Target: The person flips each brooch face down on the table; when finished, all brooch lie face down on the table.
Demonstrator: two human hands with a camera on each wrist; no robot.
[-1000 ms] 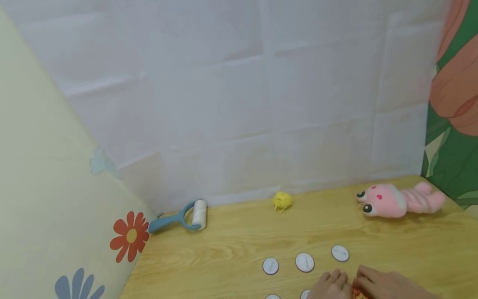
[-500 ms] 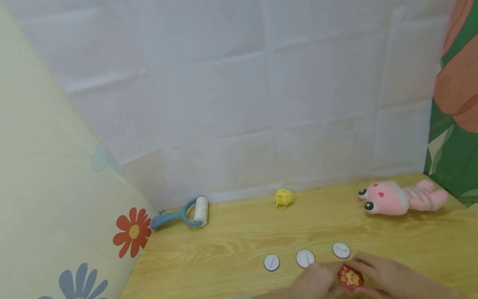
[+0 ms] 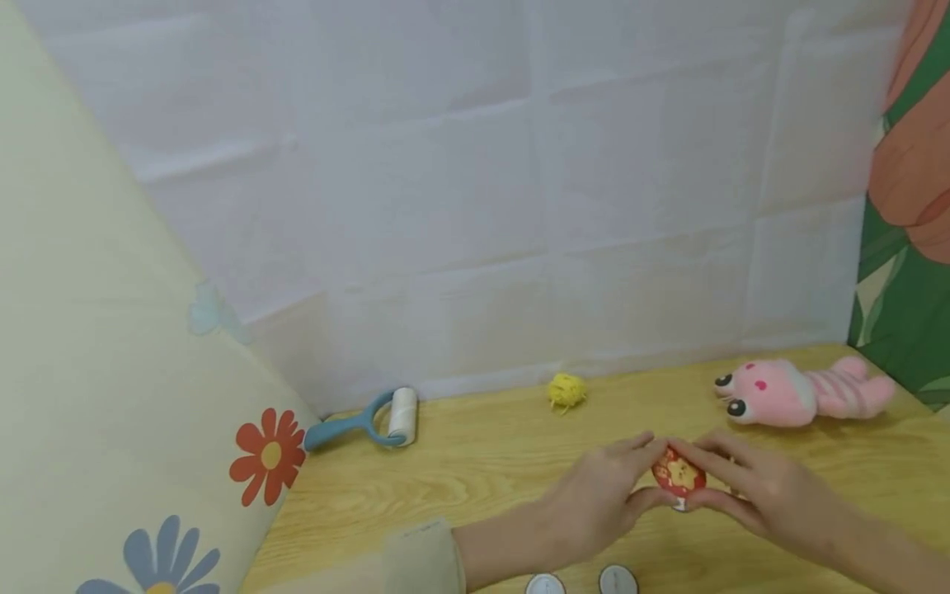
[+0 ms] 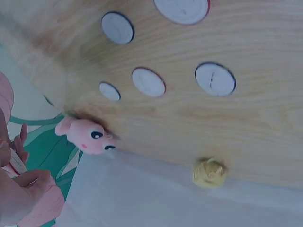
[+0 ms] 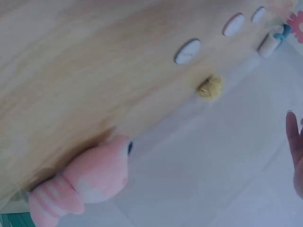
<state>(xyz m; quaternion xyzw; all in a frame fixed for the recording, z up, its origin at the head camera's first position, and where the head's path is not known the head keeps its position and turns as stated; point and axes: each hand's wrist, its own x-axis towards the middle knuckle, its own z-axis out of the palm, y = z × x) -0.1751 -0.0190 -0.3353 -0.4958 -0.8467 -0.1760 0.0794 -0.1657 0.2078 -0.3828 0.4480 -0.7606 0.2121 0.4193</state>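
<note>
In the head view, my left hand and right hand face each other and pinch a round red pin badge with a yellow design. Thumbs are at its lower edge and fingers along its upper edge. A sliver of the held badge's pale edge shows among fingers in the left wrist view. Several more badges lie pale back up on the wood, such as a dark-rimmed badge with its pin showing. In the head view, my left forearm hides part of their rows.
Toward the back of the wooden table lie a blue-handled lint roller, a yellow ball of strands and a pink plush toy. White sheeting rises behind them.
Both hands rise from near the table's front, bringing the red badge up and farther forward. Its patterned face, mostly covered before, now shows. The left forearm has come into view.
</note>
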